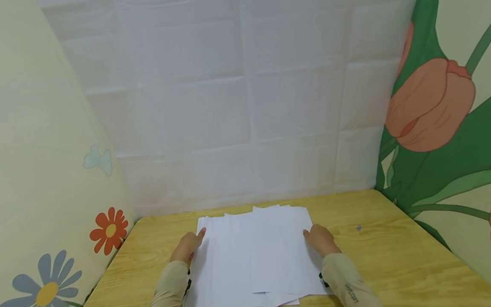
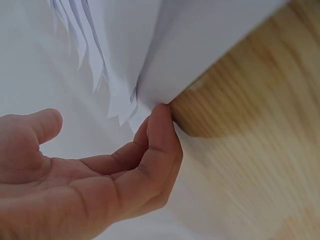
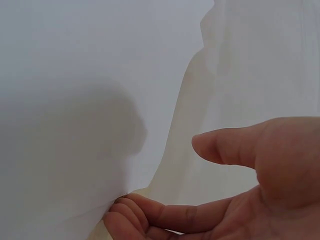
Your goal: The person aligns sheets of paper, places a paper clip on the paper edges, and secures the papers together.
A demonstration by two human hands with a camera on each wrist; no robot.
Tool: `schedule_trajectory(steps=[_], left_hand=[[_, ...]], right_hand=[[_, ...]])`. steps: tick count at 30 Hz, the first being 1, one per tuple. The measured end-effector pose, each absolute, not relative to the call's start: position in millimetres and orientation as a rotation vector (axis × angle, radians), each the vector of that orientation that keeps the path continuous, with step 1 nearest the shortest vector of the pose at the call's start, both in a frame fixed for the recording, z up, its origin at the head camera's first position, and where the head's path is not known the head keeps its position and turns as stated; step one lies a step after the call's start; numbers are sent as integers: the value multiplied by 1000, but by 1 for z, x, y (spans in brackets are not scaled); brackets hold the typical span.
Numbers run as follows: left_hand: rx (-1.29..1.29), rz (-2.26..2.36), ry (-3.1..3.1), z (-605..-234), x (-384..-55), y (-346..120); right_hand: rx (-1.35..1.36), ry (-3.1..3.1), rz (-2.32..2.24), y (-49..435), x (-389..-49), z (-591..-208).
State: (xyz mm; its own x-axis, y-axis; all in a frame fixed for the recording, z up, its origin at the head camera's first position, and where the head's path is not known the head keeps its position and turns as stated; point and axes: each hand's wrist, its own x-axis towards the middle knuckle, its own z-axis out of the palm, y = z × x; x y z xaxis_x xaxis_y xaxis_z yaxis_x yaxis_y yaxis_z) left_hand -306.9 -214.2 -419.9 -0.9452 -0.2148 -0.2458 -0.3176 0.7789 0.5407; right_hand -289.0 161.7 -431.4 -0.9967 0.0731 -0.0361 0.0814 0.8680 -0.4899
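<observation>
A broad, uneven spread of white paper sheets (image 1: 245,256) lies overlapping at the front of the wooden table. My left hand (image 1: 189,246) is at its left edge. In the left wrist view, the bent fingers (image 2: 155,155) of that hand touch the edge of the sheets (image 2: 127,45), and its thumb stands apart. Along the right edge is my right hand (image 1: 321,239). Its fingertips (image 3: 125,217) meet the paper (image 3: 90,60) from the side, with the thumb lifted away in the right wrist view. Sheet ends stick out unevenly at the far and near sides.
A small clear object (image 1: 359,228) lies on the wooden table (image 1: 383,251) to the right of the paper. White creased sheeting (image 1: 245,106) hangs behind the table. Flower-printed panels flank it, the left one (image 1: 57,149) and the right one (image 1: 441,170).
</observation>
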Motion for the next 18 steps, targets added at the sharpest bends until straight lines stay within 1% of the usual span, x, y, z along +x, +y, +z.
schedule_trajectory(steps=[7,18], left_hand=[[-425,925,2800,-419,-308,-211],[-429,888,2806,-423,-307,-209]], right_hand=[[142,3030,-767,159,-291,-431],[97,3056,-774,155,-284,-430]])
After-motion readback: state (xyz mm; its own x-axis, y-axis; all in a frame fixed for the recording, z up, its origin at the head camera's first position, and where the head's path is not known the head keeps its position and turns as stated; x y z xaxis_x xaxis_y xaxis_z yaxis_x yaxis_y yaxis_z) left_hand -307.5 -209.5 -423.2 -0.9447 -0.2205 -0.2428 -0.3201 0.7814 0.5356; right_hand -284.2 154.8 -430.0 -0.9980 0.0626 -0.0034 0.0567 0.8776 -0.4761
